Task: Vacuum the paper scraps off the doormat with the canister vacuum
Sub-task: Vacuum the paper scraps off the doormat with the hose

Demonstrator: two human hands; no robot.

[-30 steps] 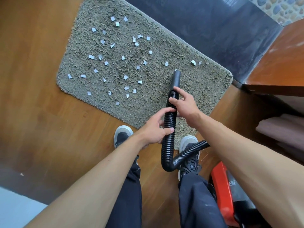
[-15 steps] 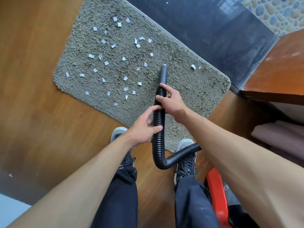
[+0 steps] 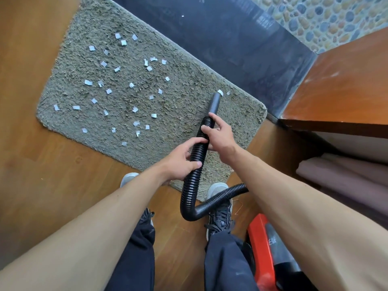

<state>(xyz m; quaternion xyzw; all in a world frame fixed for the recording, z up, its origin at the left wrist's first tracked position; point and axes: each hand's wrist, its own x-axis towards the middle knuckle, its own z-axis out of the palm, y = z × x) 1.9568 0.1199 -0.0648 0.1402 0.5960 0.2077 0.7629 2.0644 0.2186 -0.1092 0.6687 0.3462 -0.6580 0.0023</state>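
- Small pale paper scraps [image 3: 134,109] lay scattered over a shaggy grey doormat [image 3: 184,114], mostly on its left and middle parts. One scrap [image 3: 220,92] sat right at the nozzle tip, near the doormat's far right edge.
- A smooth dark nozzle [image 3: 214,103] on a ribbed black hose [image 3: 193,185] pointed down at the doormat's right part.
- Both hands were clamped round the hose above the doormat. The right hand [image 3: 220,137] gripped nearest the nozzle, and the left hand [image 3: 180,162] just behind it.
- Likely risk: the long pile could seal against the nozzle mouth, so the doormat would lift or bunch.
- Likely risk: a quick sweep of the hose could flick light scraps off the doormat onto the floor.
- Likely risk: the hose looped over the right shoe [image 3: 219,208] at the doormat's near edge, and a step could snag it or tug the red canister vacuum [image 3: 261,248] nearer the person, off the doormat's right corner.
- The doormat lay on a glossy wooden floor [image 3: 52,175].
- A dark stone strip [image 3: 231,38] ran along the doormat's far side, with a pebbled surface [image 3: 325,19] beyond.
- A wooden ledge [image 3: 340,91] stood right of the doormat.
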